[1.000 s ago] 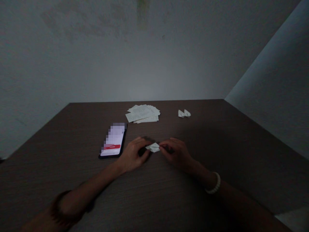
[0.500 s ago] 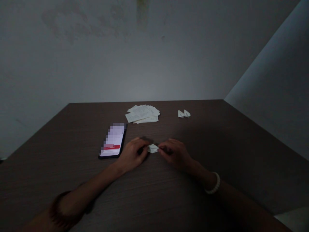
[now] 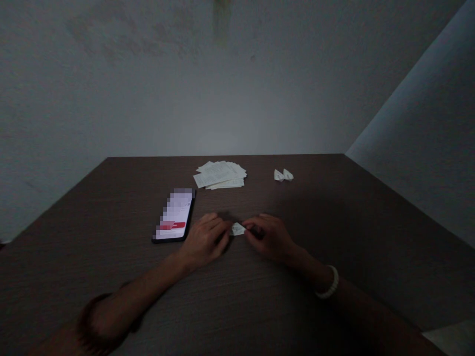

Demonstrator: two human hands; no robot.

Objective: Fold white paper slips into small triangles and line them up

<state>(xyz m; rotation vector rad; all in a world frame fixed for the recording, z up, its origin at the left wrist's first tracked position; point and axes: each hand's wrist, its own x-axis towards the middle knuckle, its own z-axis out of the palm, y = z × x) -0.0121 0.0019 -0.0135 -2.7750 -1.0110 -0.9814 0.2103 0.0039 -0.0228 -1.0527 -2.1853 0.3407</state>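
Note:
A small folded piece of white printed paper [image 3: 237, 229] is pinched between my two hands, low over the dark wooden table [image 3: 230, 296]. My left hand [image 3: 208, 237] grips its left edge with thumb and fingertips. At the right edge, the thumb and fingers of my right hand [image 3: 269, 236] close on the same paper. The fingertips cover both of its ends, so only the middle shows. A beaded bracelet [image 3: 332, 282] circles my right wrist.
Left of my hands lies a phone [image 3: 174, 215] with its screen lit. A loose pile of printed paper sheets [image 3: 220, 174] sits towards the back. Folded white paper [image 3: 284, 175] with two points stands at the back right. A wall [image 3: 222, 99] rises behind the table.
The paper's visible shape has gone from a diamond to a smaller, flat-bottomed form. My left hand has shifted slightly right, its fingers covering more of the left end.

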